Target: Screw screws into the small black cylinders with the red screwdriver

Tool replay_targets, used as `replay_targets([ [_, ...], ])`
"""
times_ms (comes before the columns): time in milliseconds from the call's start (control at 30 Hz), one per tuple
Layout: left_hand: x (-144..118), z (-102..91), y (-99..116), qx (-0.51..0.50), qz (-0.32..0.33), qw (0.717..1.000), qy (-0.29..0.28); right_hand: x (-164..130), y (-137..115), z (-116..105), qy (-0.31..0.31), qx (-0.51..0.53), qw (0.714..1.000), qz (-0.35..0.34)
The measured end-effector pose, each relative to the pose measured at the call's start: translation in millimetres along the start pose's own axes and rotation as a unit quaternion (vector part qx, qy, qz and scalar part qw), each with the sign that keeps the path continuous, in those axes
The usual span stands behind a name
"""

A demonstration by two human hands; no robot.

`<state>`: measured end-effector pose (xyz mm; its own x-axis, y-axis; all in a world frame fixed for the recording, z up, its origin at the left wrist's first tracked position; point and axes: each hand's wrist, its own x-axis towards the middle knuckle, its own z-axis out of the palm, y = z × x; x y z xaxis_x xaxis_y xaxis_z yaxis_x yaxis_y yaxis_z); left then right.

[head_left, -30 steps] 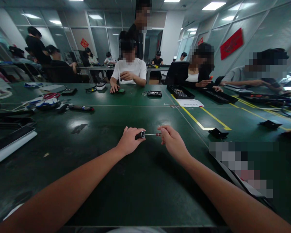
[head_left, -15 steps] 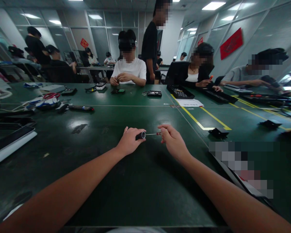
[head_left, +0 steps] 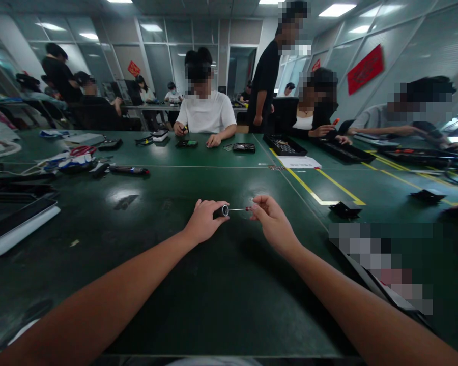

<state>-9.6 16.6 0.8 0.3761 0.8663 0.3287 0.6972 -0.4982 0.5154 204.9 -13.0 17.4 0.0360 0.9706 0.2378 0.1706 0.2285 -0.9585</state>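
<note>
Currently | left fingers (head_left: 214, 205): cylinder (head_left: 219, 212) | right fingers (head_left: 265, 202): screwdriver (head_left: 247, 209) | tray (head_left: 291, 153): indistinct parts (head_left: 284, 144)

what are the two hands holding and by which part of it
The left hand holds a dark cylinder around its side, near the pale-ringed end. The right hand holds what looks like a thin screwdriver by its reddish handle.

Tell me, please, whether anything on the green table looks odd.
A small pale scrap lies loose on the green table, left of the left hand, like stray litter. Farther off, a dark patch marks the surface; stain or wear, I cannot tell.
</note>
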Motion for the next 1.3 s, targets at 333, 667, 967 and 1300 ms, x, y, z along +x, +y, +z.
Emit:
replay_targets([
  [333, -1.2, 0.0, 1.3, 0.004, 0.003, 1.000, -0.015, -0.3, -2.2, 0.4, 0.010, -0.002, 1.000, -0.007],
  [667, 0.7, 0.4, -1.0, -0.001, 0.001, 1.000, -0.002, 3.1, 4.4, 2.1, 0.047, 0.063, 0.997, 0.015],
  [967, 0.2, 1.8, -0.9, -0.004, 0.004, 1.000, -0.016, -0.4, -3.6, 3.3, 0.039, 0.020, 0.999, 0.025],
  [1300, -1.2, -4.2, 7.7, 0.024, 0.029, 0.999, -0.015, 5.4, 3.7, 3.8, 0.058, 0.143, 0.983, 0.095],
])
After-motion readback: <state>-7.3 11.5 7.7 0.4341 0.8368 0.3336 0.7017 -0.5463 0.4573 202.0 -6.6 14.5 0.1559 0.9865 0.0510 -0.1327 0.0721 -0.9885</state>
